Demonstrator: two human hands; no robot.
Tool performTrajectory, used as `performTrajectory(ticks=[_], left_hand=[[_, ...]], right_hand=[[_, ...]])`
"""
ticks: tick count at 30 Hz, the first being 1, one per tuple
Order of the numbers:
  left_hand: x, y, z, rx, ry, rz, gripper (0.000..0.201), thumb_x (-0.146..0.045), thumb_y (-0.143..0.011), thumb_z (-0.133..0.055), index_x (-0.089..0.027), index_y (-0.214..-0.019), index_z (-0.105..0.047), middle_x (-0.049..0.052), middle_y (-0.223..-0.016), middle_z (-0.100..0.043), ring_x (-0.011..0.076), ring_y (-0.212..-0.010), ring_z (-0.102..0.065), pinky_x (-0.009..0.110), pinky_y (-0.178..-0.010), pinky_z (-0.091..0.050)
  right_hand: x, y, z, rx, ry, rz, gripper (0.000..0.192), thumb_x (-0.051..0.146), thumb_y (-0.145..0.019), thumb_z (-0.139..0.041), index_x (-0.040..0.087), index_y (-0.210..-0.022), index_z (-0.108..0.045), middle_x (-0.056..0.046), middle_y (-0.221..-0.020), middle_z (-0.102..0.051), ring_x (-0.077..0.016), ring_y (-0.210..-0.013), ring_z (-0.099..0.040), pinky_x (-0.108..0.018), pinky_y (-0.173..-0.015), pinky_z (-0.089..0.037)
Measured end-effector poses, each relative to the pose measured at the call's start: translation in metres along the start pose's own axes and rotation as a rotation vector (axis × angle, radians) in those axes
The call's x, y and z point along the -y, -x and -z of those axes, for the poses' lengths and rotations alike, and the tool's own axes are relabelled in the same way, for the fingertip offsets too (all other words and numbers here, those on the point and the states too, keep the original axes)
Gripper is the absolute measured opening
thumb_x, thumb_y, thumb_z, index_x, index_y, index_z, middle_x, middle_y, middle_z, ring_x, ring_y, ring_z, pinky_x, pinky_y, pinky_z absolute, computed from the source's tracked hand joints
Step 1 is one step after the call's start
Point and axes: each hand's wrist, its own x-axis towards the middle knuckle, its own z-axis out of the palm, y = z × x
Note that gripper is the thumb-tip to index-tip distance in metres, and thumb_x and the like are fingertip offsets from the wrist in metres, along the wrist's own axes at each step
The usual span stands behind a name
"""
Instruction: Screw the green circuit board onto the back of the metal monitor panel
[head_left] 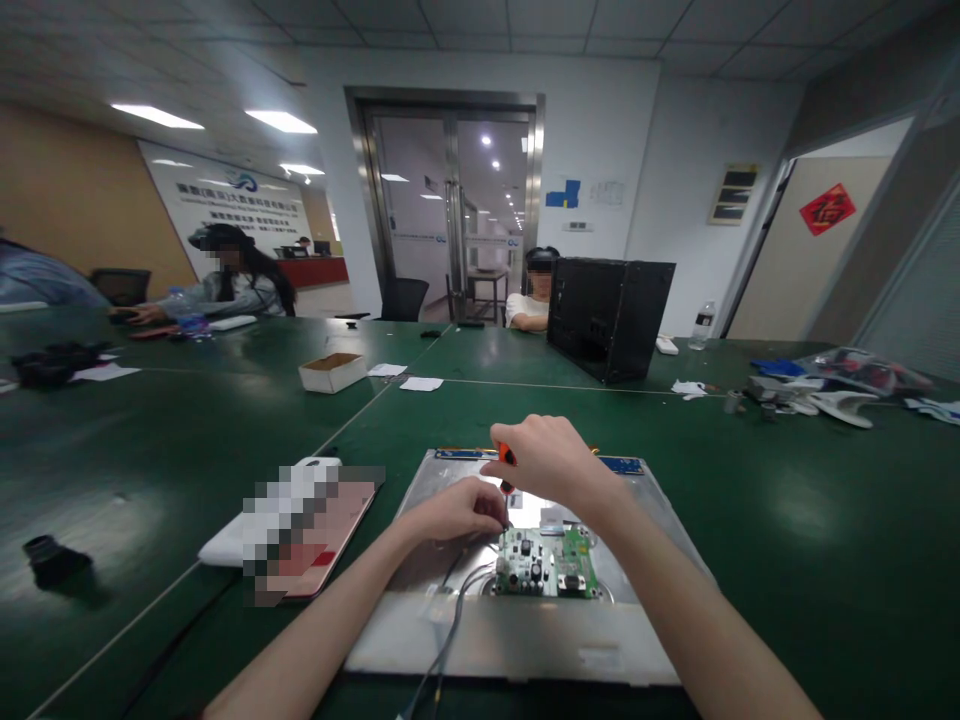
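My right hand is wrapped round the red-and-black handle of a screwdriver, held upright with its shaft pointing down. The shaft meets the upper left corner of a green circuit board, where my left hand has its fingers pinched together beside it. What the left fingers hold, if anything, is hidden. Under the board lies a silvery flat display panel, with a blue circuit strip along its far edge. Dark cables run from the board's left side toward me.
Left of the panel lie a white object and a pink phone-like slab, partly pixelated. Beyond stand a small open carton and a black computer case. Clutter lies far right. Other people sit around the green table.
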Motion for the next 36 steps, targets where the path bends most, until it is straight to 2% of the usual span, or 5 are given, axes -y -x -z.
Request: performTrajectory(ticks=[8,16,27,33,36], left_hand=[[0.001,-0.001,0.0,0.017,0.011,-0.002,0.011,-0.022,-0.064,-0.065,-0.015,-0.072,-0.066,-0.002,-0.064,-0.062,0.014,-0.062,-0.055,0.023,-0.061,-0.043],[-0.001,0.0,0.001,0.002,-0.022,0.001,0.007,-0.021,-0.063,-0.064,-0.016,-0.068,-0.063,-0.003,-0.061,-0.059,0.0132,-0.06,-0.053,0.023,-0.061,-0.042],[-0.003,0.0,0.001,-0.003,-0.047,0.024,0.006,-0.019,-0.064,-0.064,-0.016,-0.069,-0.064,-0.003,-0.064,-0.06,0.0132,-0.061,-0.053,0.023,-0.062,-0.041],[-0.002,0.0,-0.001,0.013,-0.025,0.027,0.007,-0.021,-0.066,-0.063,-0.016,-0.069,-0.063,-0.003,-0.061,-0.058,0.0133,-0.06,-0.053,0.023,-0.06,-0.041],[-0.002,0.001,-0.001,0.009,-0.022,0.021,0.005,-0.02,-0.065,-0.063,-0.016,-0.068,-0.063,-0.003,-0.06,-0.058,0.0134,-0.061,-0.053,0.023,-0.061,-0.041]], right_hand=[[-0.008,0.012,0.006,0.046,-0.096,0.042,0.015,0.022,-0.078,-0.057,0.021,-0.093,-0.059,-0.003,-0.089,-0.069,-0.0185,-0.076,-0.063,-0.027,-0.052,-0.028],[-0.008,0.002,0.002,0.049,0.031,-0.039,0.033,0.053,-0.087,-0.05,0.023,-0.09,-0.063,-0.006,-0.084,-0.069,-0.0221,-0.078,-0.065,-0.026,-0.056,-0.035],[-0.008,0.003,0.003,0.042,-0.015,-0.053,0.039,0.056,-0.089,-0.044,0.023,-0.084,-0.065,-0.005,-0.08,-0.07,-0.0211,-0.077,-0.065,-0.027,-0.057,-0.035],[-0.005,0.004,0.001,0.021,-0.015,-0.026,0.017,0.032,-0.084,-0.051,0.023,-0.093,-0.062,-0.004,-0.082,-0.069,-0.0193,-0.072,-0.063,-0.026,-0.053,-0.031],[-0.004,0.007,0.0,0.019,-0.045,0.015,0.02,0.028,-0.079,-0.054,0.022,-0.097,-0.058,-0.003,-0.082,-0.069,-0.0183,-0.07,-0.063,-0.026,-0.051,-0.029]])
